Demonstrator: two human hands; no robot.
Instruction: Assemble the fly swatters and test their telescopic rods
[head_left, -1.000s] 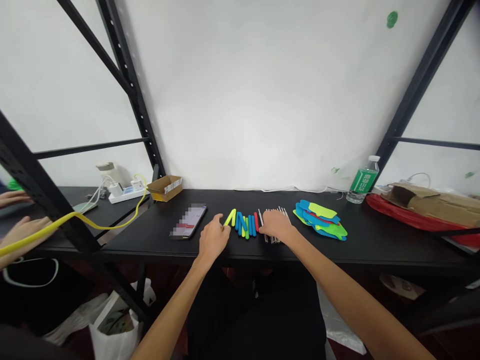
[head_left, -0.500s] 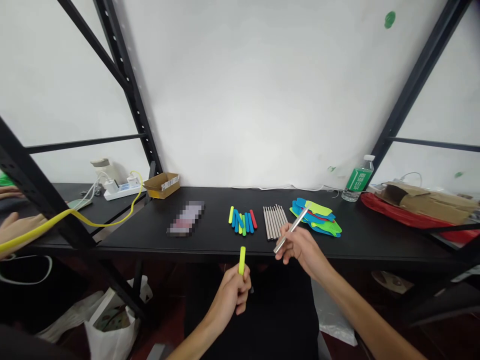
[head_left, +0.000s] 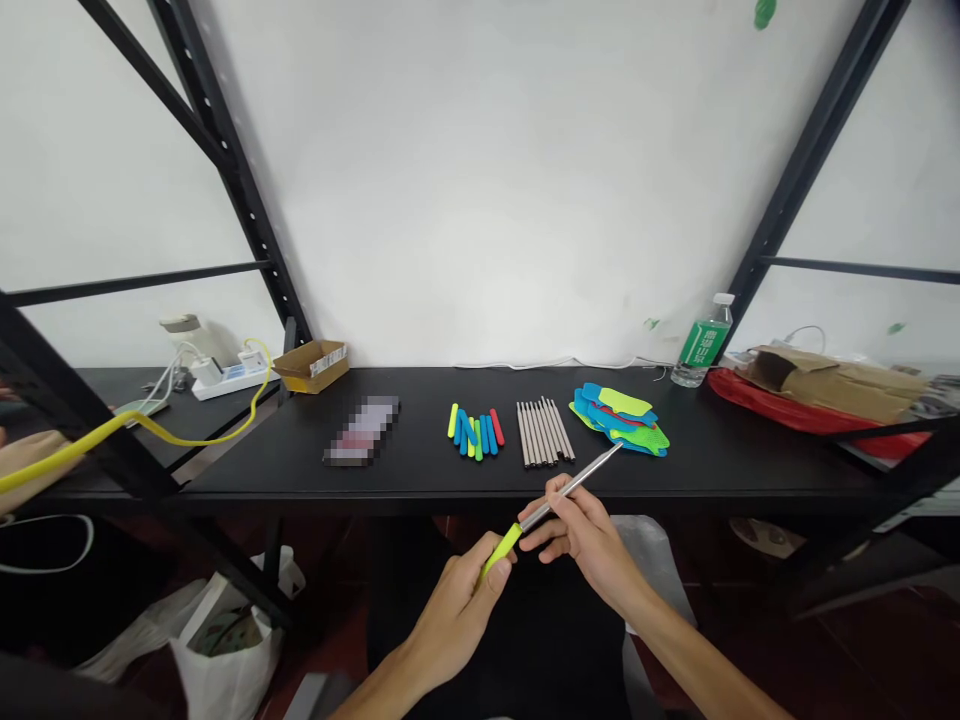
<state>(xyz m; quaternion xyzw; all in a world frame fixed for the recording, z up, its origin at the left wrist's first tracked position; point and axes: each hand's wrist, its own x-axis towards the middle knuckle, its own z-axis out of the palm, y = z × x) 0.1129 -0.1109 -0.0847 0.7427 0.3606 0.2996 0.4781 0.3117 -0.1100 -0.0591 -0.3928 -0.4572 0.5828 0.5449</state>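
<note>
In front of the table edge, my left hand is closed around a yellow-green plastic tube, like a handle grip. My right hand pinches a thin silver metal rod, its far end pointing up and right. The rod's lower end meets the tube's upper end; whether it is inside I cannot tell. On the table beyond lie several coloured tubes in blue, yellow, green and red. Several metal rods lie side by side to their right. Further right is a pile of blue, green and yellow mesh pieces.
A phone and a small cardboard box are on the left. A water bottle stands at the back right, beside a red bag with cardboard. At far left, another person's hand shows behind a yellow cable.
My left hand took a yellow tube and my right hand a metal rod from the table. Both came back toward my body, and the rod's end was brought to the tube's end.
</note>
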